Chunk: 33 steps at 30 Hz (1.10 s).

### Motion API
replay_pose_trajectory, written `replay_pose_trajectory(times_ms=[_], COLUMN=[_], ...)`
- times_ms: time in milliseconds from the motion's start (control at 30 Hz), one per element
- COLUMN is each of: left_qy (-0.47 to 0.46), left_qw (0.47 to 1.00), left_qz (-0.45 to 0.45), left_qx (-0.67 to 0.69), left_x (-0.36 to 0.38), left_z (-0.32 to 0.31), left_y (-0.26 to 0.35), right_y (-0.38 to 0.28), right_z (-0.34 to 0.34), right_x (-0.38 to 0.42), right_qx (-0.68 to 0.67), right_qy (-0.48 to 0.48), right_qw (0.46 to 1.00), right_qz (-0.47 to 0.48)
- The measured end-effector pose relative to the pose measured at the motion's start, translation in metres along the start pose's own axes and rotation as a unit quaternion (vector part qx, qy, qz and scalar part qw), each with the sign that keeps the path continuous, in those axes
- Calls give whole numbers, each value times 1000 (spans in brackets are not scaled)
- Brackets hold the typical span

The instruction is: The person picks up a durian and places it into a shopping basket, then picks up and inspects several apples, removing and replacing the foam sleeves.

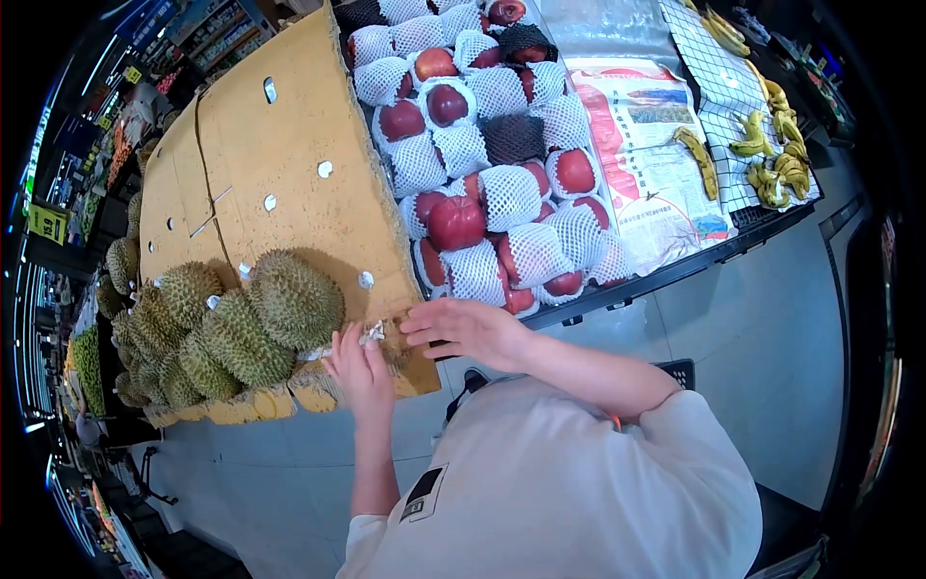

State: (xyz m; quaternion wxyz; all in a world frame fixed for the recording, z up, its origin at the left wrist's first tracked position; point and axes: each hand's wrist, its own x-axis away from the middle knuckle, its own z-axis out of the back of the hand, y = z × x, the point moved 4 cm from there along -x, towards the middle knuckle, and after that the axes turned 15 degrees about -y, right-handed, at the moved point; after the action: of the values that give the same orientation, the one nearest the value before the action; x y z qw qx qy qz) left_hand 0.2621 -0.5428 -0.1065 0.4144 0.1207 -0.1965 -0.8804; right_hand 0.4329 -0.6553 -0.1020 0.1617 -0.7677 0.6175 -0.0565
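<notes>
My left hand (361, 373) is at the lower corner of the yellow cardboard (289, 145), just right of the spiky green-brown durians (294, 297). Its fingers are drawn together at a small whitish scrap (374, 333). Stretched out flat, my right hand (465, 330) points left over the cardboard's right edge, with nothing visible in it. A small gap separates the two hands. Above my right hand are red apples (457, 223), many in white foam nets.
Bananas (696, 162) lie on printed paper (646, 145) and a white grid mat (719, 87) at the right. A dark shelf edge (646, 285) runs below the apples. More durians and a yellow price sign (47, 224) are at the left.
</notes>
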Motion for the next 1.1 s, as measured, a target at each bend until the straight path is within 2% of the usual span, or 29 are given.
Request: replay_pose_trajectory(times_ms=[33, 67, 100, 133, 167, 200, 267, 300, 367, 400, 467, 500, 533, 600, 633, 667, 767, 800, 900, 933, 967, 1000, 1033, 1100], left_qy=[-16, -32, -28, -62, -94, -91, -3, -13, -38, -54, -69, -62, -79, -87, -99, -110, -115, -120, -110, -110, -115, -123, -133, -134], left_qw=[1000, 999, 999, 996, 988, 988, 971, 975, 966, 954, 935, 935, 936, 935, 939, 942, 942, 942, 942, 943, 943, 943, 943, 943], left_qz=[-6, -13, -15, 31, 78, 77, -50, -107, -219, -271, -339, -339, -340, -343, -330, -316, -313, -312, -317, -314, -311, -309, -305, -303], left_qx=[3, 6, 7, 53, 99, 100, 234, 192, 136, 120, 84, 84, 42, 3, -7, -18, -19, -17, -24, -19, -17, -15, -14, 16], left_x=[3, 7, 12, 19, 20, 20, 17, 12, -4, -7, -13, -13, -15, -21, -18, -17, -18, -18, -16, -16, -17, -17, -17, -16], left_z=[9, 14, 15, 13, 12, 8, 1, -4, -10, -10, -26, -34, -45, -57, -62, -66, -67, -68, -68, -69, -69, -69, -69, -68], left_y=[-17, -28, -32, -41, -44, -38, 2, 19, 62, 87, 115, 120, 126, 135, 135, 134, 131, 129, 127, 127, 127, 127, 127, 129], right_y=[-17, -35, -51, -64, -80, -96, -131, -144, -164, -170, -178, -181, -181, -183, -185, -187, -192, -197, -212, -212, -212, -209, -207, -198], right_z=[10, 14, 16, 16, 18, 18, 2, 4, -4, -3, 14, 21, 24, 30, 25, 23, 31, 37, 42, 28, 10, 0, -3, -6], right_x=[17, 33, 53, 70, 78, 83, 81, 75, 55, 49, 33, 26, 22, 16, 13, 13, 19, 22, 39, 45, 50, 57, 63, 73], right_qx=[193, 379, 442, 498, 583, 657, 726, 729, 898, 900, 893, 887, 890, 863, 858, 861, 838, 840, 816, 735, 700, 662, 663, 462], right_qy=[26, 51, 125, 200, 248, 290, 364, 361, 314, 310, 334, 336, 334, 336, 338, 337, 353, 350, 310, 313, 311, 310, 313, 204], right_qw=[980, 920, 884, 840, 760, 666, 559, 558, 273, 270, 298, 301, 295, 345, 349, 344, 403, 401, 484, 597, 636, 673, 671, 833], right_qz=[42, 84, 85, 85, 144, 200, 167, 166, 145, 147, -44, -97, -94, -152, -166, -164, -103, -106, 59, 66, 91, 116, 113, 228])
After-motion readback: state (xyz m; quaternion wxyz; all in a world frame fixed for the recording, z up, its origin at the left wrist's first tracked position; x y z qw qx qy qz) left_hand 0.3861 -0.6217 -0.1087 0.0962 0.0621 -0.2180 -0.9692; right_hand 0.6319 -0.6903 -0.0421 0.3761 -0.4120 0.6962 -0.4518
